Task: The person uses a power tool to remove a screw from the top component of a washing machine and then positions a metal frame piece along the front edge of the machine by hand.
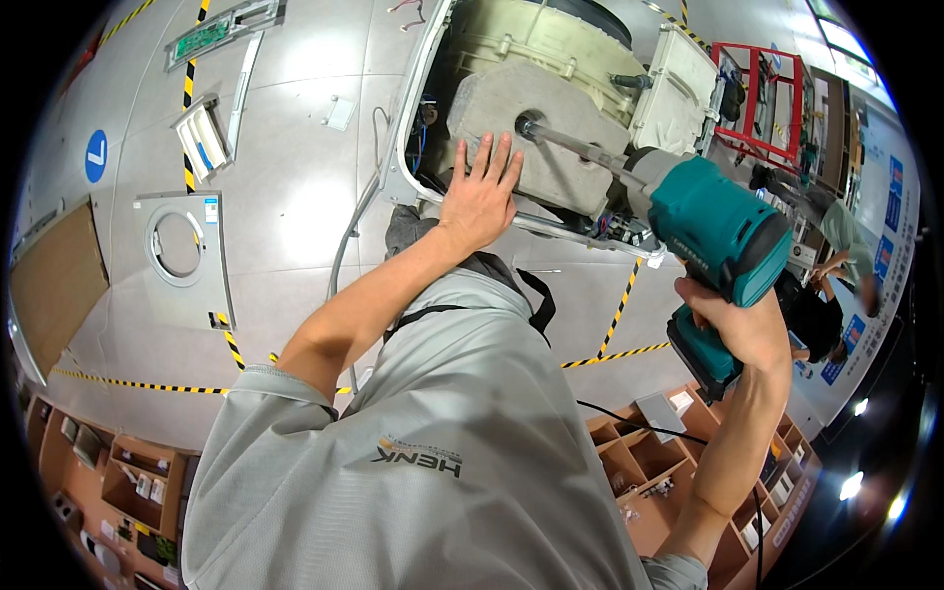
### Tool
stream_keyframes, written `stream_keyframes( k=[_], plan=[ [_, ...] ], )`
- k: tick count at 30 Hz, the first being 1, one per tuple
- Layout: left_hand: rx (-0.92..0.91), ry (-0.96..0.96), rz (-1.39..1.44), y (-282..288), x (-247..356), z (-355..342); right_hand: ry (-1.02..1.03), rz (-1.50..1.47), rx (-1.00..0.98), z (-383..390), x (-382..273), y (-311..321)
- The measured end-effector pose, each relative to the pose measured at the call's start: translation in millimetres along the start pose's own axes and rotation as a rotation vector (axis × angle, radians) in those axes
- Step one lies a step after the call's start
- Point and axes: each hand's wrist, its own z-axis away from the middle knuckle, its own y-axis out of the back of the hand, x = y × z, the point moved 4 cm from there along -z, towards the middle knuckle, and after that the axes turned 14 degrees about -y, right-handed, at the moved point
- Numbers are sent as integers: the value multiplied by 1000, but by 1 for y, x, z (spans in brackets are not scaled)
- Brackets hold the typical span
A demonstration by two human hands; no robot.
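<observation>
A teal cordless power tool (713,221) is held in my right hand (737,320), fingers wrapped round its handle above the battery. Its long metal extension (580,147) reaches into a hole in a grey, stone-like counterweight block (546,103). My left hand (480,202) lies on that block with fingers apart, left of the hole. The block sits inside an opened appliance with a cream plastic tub (521,39), a metal casing edge (403,128) and exposed wires.
A washer front panel (211,285), drawer (197,138), circuit-board panel (202,39) and brown board (59,285) lie leftward on the taped floor. A red rack (757,143) stands upper right; other people (821,315) are at far right. Wooden compartments (629,442) line the lower edge.
</observation>
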Motion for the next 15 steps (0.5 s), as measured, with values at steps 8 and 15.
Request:
stream_keyframes(
  k=[8, 15],
  plan=[
    [-20, 5, -2, 0, 0, 0, -193, -3, -73, -2, 2, 4],
    [-2, 3, 8, 1, 0, -1, 53, 97, 15, 0, 1, 0]
  ],
)
